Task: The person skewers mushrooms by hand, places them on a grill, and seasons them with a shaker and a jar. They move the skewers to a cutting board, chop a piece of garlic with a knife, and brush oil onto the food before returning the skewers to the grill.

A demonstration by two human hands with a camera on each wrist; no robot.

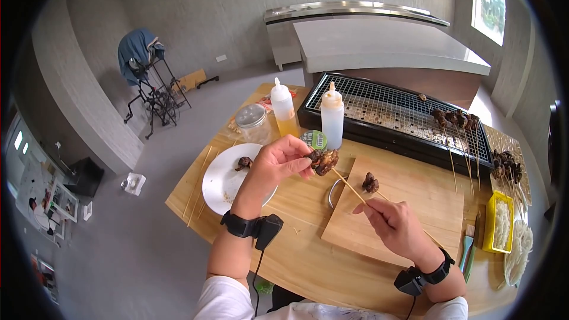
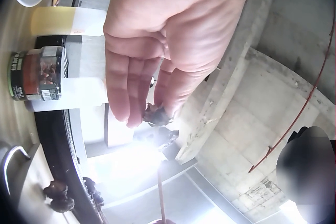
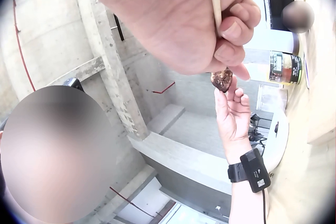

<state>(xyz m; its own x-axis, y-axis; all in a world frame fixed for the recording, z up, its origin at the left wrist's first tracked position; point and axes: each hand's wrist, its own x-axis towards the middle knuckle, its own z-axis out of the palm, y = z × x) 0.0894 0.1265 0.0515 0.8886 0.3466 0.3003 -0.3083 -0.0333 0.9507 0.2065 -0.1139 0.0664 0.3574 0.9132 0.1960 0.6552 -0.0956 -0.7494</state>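
My left hand (image 1: 274, 165) pinches a dark browned food chunk (image 1: 323, 162) at the upper end of a bamboo skewer (image 1: 348, 186). Lower down, the fingers of my right hand (image 1: 396, 228) are curled round that skewer, above the cutting board (image 1: 409, 201). In the left wrist view, thumb and fingertips meet on a dark chunk (image 2: 156, 115), with another piece (image 2: 167, 137) just beyond it. A second skewer with a dark chunk (image 1: 370, 182) lies on the board, partly hidden beneath my right hand.
Left of the board stands a white plate (image 1: 216, 186) with a dark piece on it. Two squeeze bottles (image 1: 333, 121) and a green-lidded jar (image 1: 314, 140) stand behind. A black grill (image 1: 379, 124) holds skewers at its right end. A yellow basket (image 1: 490, 225) and brush (image 1: 468, 240) lie right.
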